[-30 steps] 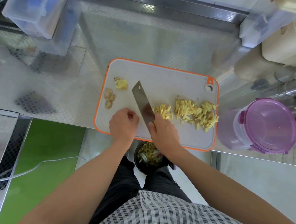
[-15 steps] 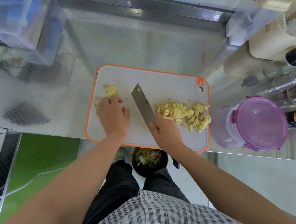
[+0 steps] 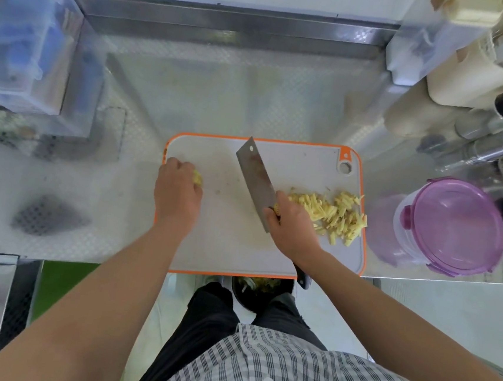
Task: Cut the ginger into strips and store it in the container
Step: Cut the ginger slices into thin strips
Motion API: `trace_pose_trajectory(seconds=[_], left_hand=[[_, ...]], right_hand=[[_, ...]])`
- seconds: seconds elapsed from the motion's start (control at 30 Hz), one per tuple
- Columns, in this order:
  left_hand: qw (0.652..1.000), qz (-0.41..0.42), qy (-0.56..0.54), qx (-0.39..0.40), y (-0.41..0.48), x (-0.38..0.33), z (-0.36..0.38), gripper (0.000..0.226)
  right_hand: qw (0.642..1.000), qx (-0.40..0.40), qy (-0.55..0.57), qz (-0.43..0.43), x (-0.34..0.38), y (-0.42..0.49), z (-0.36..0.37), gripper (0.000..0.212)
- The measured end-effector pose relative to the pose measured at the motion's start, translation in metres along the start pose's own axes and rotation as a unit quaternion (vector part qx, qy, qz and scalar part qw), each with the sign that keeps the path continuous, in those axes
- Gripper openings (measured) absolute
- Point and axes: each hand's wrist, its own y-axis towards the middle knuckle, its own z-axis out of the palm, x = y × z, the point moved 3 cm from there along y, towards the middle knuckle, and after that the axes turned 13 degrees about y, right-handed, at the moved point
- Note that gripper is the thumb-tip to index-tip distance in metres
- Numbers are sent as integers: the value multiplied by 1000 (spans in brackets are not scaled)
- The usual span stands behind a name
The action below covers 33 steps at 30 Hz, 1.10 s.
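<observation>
Head view: a white cutting board (image 3: 223,243) with an orange rim lies at the front edge of the shiny counter (image 3: 222,95). At the board's left edge, the left hand (image 3: 177,197) is curled over a yellow ginger piece (image 3: 197,179) and holds it. The knife (image 3: 256,178) is in the middle, and the right hand (image 3: 291,228) is wrapped round its handle. The ginger strips (image 3: 334,212) lie in a pile at the board's right edge. Just beside the board stands the container (image 3: 452,225), with its purple lid on.
</observation>
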Motion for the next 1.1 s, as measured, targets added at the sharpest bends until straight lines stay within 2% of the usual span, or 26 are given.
trace_pose_trajectory(seconds=[0.2,0.4,0.57,0.83,1.1], left_hand=[[999,33,-28,-15,-2,3,-4,26],[996,2,-81,-30,-3,5,-5,17],[990,-52,-127,-4,-4,7,-3,15],[989,-11,-145,-2,-12,-2,-4,13],[985,-27,-171,7,-17,3,-2,13]], right_hand=[[1000,15,-7,-10,0,3,3,16],[1000,16,3,-10,-2,2,4,17],[1000,23,13,-11,-3,0,2,15],[1000,10,22,-7,-4,-6,3,19],[1000,10,25,-5,-3,-9,7,19]])
